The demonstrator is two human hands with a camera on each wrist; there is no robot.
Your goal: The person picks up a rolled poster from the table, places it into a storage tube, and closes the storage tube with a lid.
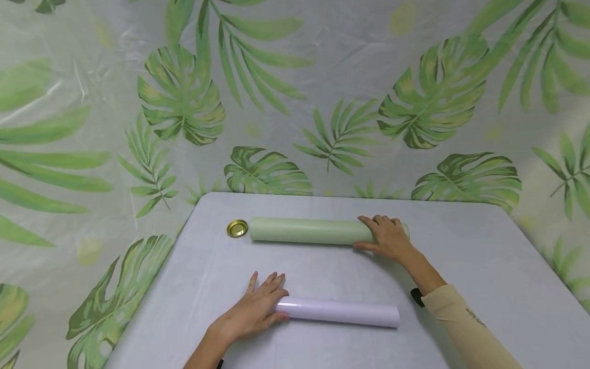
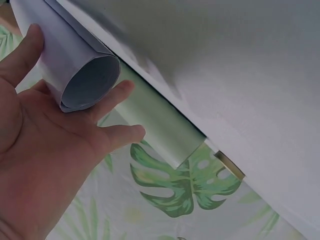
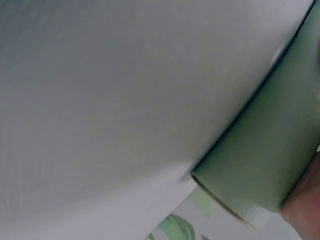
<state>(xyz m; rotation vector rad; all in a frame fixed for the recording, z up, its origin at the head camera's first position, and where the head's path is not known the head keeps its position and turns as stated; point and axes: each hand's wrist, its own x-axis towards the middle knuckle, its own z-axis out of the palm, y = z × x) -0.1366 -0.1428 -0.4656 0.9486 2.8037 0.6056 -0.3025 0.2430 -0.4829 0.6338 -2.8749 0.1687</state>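
Note:
A pale green cardboard tube [image 1: 304, 230] lies crosswise on the table. My right hand [image 1: 387, 238] grips it near its right end, thumb on the near side and fingers over the far side. In the right wrist view, that tube end shows a thin gold rim. Nearer to me lies a glossy white paper roll [image 1: 341, 312], roughly parallel to the tube. My left hand [image 1: 255, 310] holds the roll at its left end between thumb and fingers, the other fingers spread. Its hollow end and overlapping edge show in the left wrist view.
A round gold metal lid [image 1: 237, 228] lies just left of the tube's left end. A white cloth covers the table [image 1: 461, 246]. Behind and to the left hangs a leaf-patterned curtain [image 1: 345, 61].

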